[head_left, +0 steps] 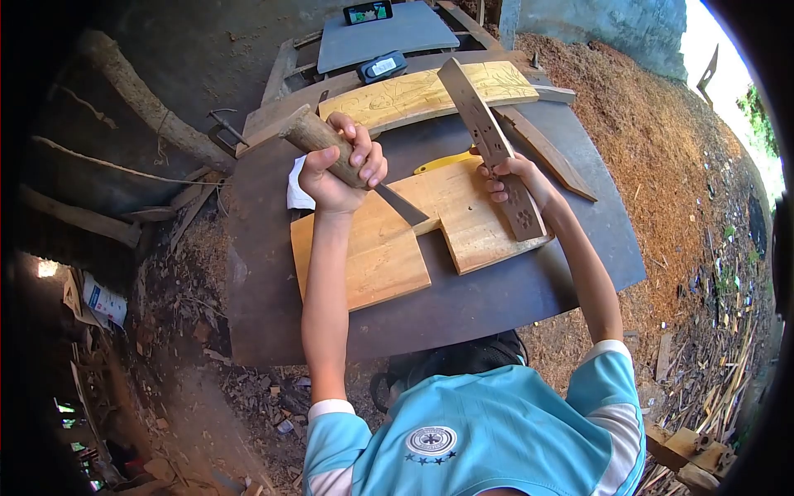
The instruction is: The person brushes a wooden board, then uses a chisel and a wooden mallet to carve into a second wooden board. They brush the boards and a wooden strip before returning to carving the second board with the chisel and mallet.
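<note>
My left hand (343, 169) is wrapped round the thick wooden handle of a chisel (403, 204). The blade slants down to the inner corner of a notch cut into a light wooden board (356, 264), which lies flat on the dark table. In my right hand (523, 180) is a long, flat piece of wood (484, 124) with flower-shaped cut-outs, gripped by its middle and held slanting over the board's right part. A yellow object (447, 161) lies just beyond the board, partly hidden behind my right fingers.
A plank with drawn lines (413, 97) and a brown wooden strip (550, 157) lie across the far side of the table (488, 302). Behind them are a dark case (382, 68) and a phone (367, 11) on a grey panel. Wood shavings (637, 116) cover the ground at right.
</note>
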{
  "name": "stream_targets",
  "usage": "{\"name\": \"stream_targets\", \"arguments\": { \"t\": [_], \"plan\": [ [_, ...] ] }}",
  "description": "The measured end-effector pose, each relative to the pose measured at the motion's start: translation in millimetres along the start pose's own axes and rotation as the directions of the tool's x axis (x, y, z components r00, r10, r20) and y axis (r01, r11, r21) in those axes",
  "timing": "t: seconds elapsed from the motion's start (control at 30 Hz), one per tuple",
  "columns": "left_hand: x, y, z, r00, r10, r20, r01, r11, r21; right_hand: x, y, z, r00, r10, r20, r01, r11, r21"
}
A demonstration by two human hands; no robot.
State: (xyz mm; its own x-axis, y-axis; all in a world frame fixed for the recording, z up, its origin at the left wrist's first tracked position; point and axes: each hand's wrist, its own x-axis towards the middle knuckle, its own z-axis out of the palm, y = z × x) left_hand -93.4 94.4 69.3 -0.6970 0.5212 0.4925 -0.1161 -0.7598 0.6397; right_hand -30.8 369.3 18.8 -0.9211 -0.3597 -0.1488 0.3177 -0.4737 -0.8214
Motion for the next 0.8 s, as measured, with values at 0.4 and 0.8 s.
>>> {"name": "stream_targets", "arguments": {
  "t": [0.4, 0.8],
  "plan": [
    [13, -18, 35, 0.997, -0.068, -0.034, 0.075, 0.942, 0.327, -14, -16, 14, 0.992, 0.099, 0.082, -0.069, 0.947, -0.313],
    [-6, -8, 13, 0.996, 0.056, -0.075, -0.044, 0.988, 0.149, -77, -96, 100, 0.894, -0.376, 0.246, 0.413, 0.474, -0.778]
  ]
}}
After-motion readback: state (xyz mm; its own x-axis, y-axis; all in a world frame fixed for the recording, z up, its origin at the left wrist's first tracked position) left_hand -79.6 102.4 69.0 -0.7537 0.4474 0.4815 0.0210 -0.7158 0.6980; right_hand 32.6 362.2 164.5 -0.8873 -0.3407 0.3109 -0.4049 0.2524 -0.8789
